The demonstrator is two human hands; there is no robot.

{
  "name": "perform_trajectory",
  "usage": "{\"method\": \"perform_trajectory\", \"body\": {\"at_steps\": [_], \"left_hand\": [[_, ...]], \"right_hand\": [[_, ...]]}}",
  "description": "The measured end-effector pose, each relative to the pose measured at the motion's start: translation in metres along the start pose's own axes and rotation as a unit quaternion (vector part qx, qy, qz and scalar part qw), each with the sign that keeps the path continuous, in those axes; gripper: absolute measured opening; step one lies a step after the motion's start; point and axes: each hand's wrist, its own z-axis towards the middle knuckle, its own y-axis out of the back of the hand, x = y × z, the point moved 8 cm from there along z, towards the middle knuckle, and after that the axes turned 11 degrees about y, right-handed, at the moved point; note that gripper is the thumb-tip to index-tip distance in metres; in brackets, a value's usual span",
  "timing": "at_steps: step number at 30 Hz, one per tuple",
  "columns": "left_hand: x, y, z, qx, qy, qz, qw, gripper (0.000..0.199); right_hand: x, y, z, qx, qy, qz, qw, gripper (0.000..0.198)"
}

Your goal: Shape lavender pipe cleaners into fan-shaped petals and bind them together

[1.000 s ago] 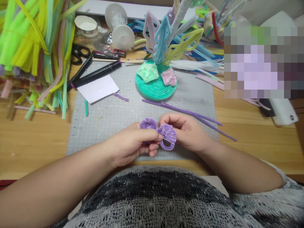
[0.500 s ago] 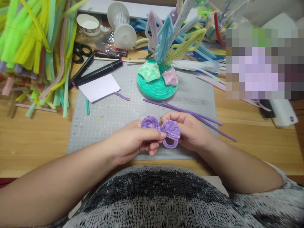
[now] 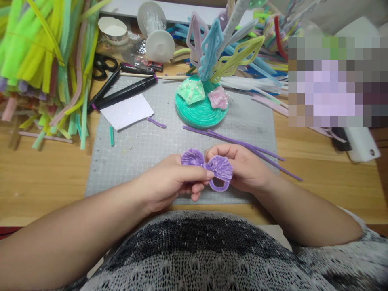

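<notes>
A purple pipe-cleaner bow (image 3: 222, 167) with two fan-shaped lobes and an open loop below the right lobe is held over the cutting mat. My left hand (image 3: 182, 178) pinches it near the middle, its thumb lying across the front. From the other side, my right hand (image 3: 242, 165) grips the right lobe, with its fingertips partly hidden behind the piece. Beyond the hands lie long purple pipe cleaners (image 3: 254, 147). Farther back stands a round green base (image 3: 201, 113) bearing a mint shell shape, a pink one and upright looped pipe-cleaner leaves.
The grey cutting mat (image 3: 136, 161) covers the wooden table (image 3: 45, 182). At left hangs a large bundle of pipe cleaners (image 3: 39, 52). Black markers (image 3: 127, 93), scissors (image 3: 104, 66), a white card (image 3: 127, 112) and a white spool (image 3: 160, 45) lie behind. A white tool (image 3: 362, 145) rests at right.
The purple bow has shifted very slightly right, its right lobe turned a little. Both hands keep their hold.
</notes>
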Motion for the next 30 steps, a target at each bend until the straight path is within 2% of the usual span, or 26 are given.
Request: {"method": "perform_trajectory", "body": {"at_steps": [7,14,30], "left_hand": [[-0.0014,-0.0019,0.0004,0.001,-0.012,0.013,1.000,0.024],[-0.0071,0.0034,0.0003,-0.028,-0.049,0.048,0.997,0.025],[-0.0082,0.0020,-0.0002,-0.025,-0.047,0.042,0.998,0.025]], "right_hand": [[0.0009,0.0004,-0.0006,0.012,-0.002,-0.001,1.000,0.032],[0.0028,-0.0007,0.0002,-0.007,0.003,0.029,1.000,0.029],[0.0040,0.0004,0.0013,-0.005,0.011,0.034,0.999,0.023]]}}
